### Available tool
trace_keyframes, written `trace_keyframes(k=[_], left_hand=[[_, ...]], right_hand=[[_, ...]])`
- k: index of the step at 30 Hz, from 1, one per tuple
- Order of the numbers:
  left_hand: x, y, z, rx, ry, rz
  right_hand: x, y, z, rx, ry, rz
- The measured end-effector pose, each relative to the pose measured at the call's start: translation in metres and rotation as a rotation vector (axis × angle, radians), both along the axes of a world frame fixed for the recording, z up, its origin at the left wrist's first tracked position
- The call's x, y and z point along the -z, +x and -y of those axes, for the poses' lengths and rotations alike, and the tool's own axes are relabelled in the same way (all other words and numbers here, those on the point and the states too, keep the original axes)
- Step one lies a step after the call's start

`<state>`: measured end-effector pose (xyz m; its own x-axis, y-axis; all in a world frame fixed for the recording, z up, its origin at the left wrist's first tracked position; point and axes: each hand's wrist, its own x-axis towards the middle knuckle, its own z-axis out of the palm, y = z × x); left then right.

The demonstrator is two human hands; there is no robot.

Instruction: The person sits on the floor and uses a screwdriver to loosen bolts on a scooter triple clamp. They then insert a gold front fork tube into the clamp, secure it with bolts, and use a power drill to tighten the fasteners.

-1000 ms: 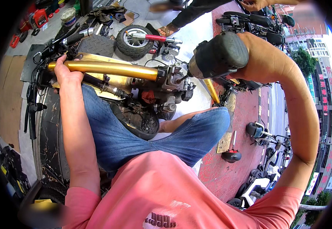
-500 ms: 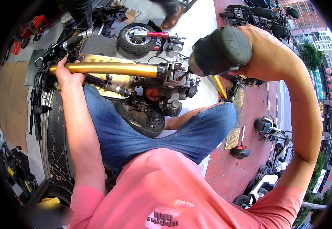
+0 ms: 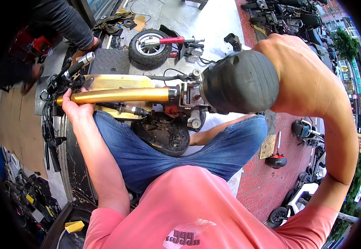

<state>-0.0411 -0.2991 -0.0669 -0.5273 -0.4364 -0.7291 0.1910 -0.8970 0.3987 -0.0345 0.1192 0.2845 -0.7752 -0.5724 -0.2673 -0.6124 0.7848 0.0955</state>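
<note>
My left hand [image 3: 77,107] grips the left end of a gold tube [image 3: 122,94], beside handlebar grips and cables [image 3: 76,66]. The tube's right end has a dark section against a metal bracket [image 3: 188,95] with a bolt at its centre. My right hand [image 3: 301,74] holds a bulky black power tool [image 3: 243,81] just right of the bracket; its body hides that side of the bracket, and most of my fingers are out of sight under it. Beneath the tube lie a gold ribbed deck [image 3: 114,83], a strut [image 3: 130,110] and, over my lap, a black housing [image 3: 162,137].
A wheel [image 3: 147,58] with a red fork lies behind the deck. Another person's legs and feet [image 3: 64,25] are at the upper left. Scooters [image 3: 284,18] line the red pavement at the right, near a detached wheel [image 3: 276,159]. Cardboard [image 3: 18,128] and piled parts are at the left.
The other person's legs have moved from the top middle to the upper left. The view has tilted slightly, shifting the scene downward. The tool stays at the bracket, now covering more of it.
</note>
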Motion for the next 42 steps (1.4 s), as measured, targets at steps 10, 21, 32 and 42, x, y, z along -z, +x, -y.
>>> trace_keyframes(k=[10, 21, 32, 42], left_hand=[[-0.012, 0.024, 0.005, -0.079, 0.014, 0.043], [0.004, 0.018, 0.014, 0.009, 0.073, -0.005], [-0.008, 0.023, 0.002, -0.008, 0.012, -0.028], [-0.007, 0.034, -0.005, -0.006, 0.025, -0.119]], right_hand=[[0.008, -0.031, 0.0, -0.123, 0.002, 0.115], [0.002, -0.026, -0.002, -0.105, 0.002, 0.115], [0.005, -0.036, 0.0, -0.027, -0.067, 0.234], [0.014, -0.041, 0.016, -0.07, -0.017, 0.211]])
